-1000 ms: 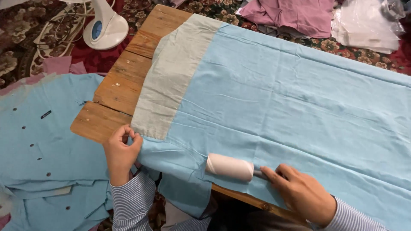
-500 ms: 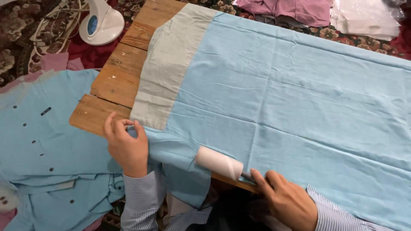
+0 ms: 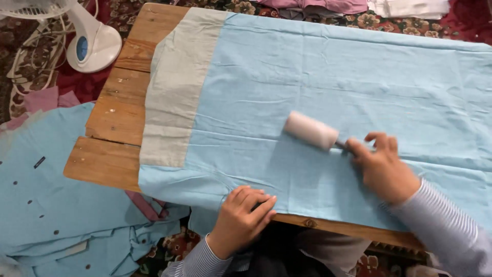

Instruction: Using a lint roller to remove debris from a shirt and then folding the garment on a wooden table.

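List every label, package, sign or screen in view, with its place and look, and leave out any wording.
Small dark rectangular label: sewn on the light blue buttoned shirt lying at lower left, tilted, with tiny pale marks.
Blue oval panel: on the white fan base at upper left, on the patterned carpet; too small to tell if it is a screen.
White folded plastic packaging: top right edge, mostly cut off.
No signs in view.

White lint roller [image 3: 311,130] lies tilted on your light blue fabric [image 3: 328,87], head pointing 10 o'clock; fabric spread flat.
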